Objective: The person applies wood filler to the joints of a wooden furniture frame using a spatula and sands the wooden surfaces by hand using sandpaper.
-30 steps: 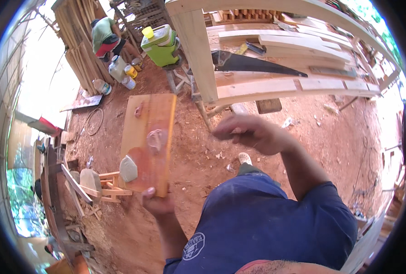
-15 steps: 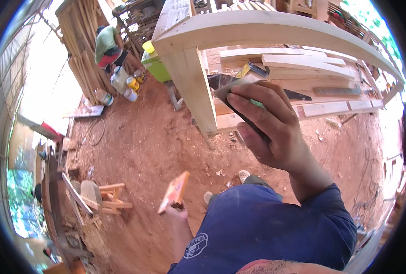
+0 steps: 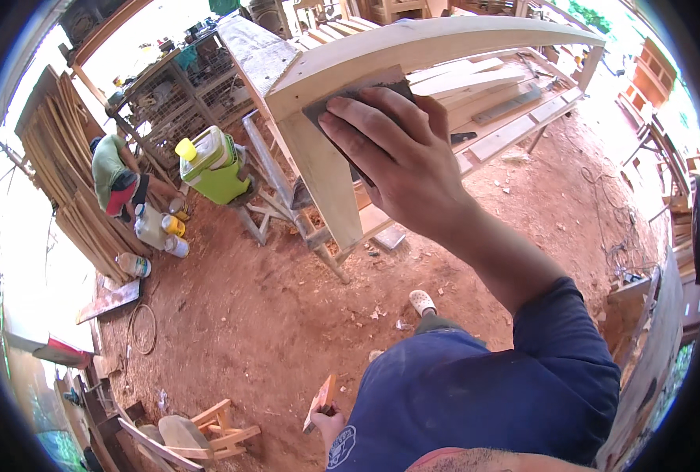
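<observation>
Gripping a thin, dark grey scraper (image 3: 315,111) in the right hand (image 3: 401,149), with fingertips laid along its face and its edges jutting out ahead of and beside them, over the upper corner of a pale wooden frame (image 3: 318,169). Apparently touching the wood there, though impossible to confirm beneath the fingers. Near the lower edge, closed around one end of a small orange-brown board (image 3: 322,396) in the left hand (image 3: 330,423), and holding it ahead of the fingers, tilted and strongly foreshortened, with a pale pinkish smear on its face. Planed, square-edged and faintly grained along the frame, bowed along the top rail as seen through the fisheye; greyer on the broad face left of the corner. Reddish and earthy underfoot, on a floor (image 3: 271,315) flecked with shavings. Able to make out only the tip of a dark blade (image 3: 464,138) past the right hand. Cut off from view along the left forearm by the navy shirt (image 3: 460,393); too small to read the smear's thickness.
</observation>
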Action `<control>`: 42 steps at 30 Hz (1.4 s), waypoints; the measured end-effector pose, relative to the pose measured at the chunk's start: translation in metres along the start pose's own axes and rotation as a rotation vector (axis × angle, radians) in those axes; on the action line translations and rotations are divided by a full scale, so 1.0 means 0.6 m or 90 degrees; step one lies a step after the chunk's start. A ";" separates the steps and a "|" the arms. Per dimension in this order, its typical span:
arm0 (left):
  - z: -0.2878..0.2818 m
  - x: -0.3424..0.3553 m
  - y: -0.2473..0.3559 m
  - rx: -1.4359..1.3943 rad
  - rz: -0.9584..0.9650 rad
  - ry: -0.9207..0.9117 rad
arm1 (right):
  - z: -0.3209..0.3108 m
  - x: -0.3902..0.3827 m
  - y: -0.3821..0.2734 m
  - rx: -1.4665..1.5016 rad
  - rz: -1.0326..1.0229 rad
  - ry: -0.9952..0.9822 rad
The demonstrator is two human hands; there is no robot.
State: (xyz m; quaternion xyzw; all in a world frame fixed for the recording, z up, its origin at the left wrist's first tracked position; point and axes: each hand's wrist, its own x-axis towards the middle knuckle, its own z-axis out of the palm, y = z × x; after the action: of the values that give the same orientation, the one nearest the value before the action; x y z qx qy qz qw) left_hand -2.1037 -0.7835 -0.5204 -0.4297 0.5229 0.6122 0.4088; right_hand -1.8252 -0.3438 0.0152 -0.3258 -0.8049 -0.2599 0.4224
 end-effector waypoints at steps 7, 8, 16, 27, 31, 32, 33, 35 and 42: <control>0.056 0.004 0.049 -0.037 0.105 -0.085 | 0.009 0.013 -0.012 -0.043 0.008 -0.007; 0.069 0.004 0.053 -0.043 0.096 -0.081 | 0.005 0.014 -0.016 -0.045 0.017 -0.038; 0.137 0.008 0.042 -0.042 0.085 -0.131 | -0.057 0.035 -0.019 0.082 0.041 -0.147; 0.103 0.011 -0.004 0.011 0.016 -0.069 | -0.040 0.048 -0.048 0.034 0.075 -0.110; 0.101 0.018 -0.002 0.051 0.018 -0.088 | -0.057 0.051 -0.039 0.032 0.039 -0.165; 0.105 0.019 0.000 0.051 0.016 -0.081 | -0.060 0.054 -0.039 0.027 0.047 -0.199; 0.110 0.019 0.002 0.043 0.017 -0.100 | -0.060 0.057 -0.040 0.030 0.028 -0.132; 0.116 0.017 0.001 0.006 0.002 -0.072 | -0.054 0.062 -0.049 0.033 0.031 -0.073; 0.107 0.013 -0.008 -0.036 0.012 -0.089 | -0.033 0.049 -0.079 0.013 0.027 -0.157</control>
State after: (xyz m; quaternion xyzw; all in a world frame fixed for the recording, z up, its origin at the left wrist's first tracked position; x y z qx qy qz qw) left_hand -2.1079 -0.7186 -0.5241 -0.3926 0.4795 0.6590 0.4261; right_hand -1.8629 -0.3795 0.0433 -0.3679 -0.8461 -0.2010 0.3291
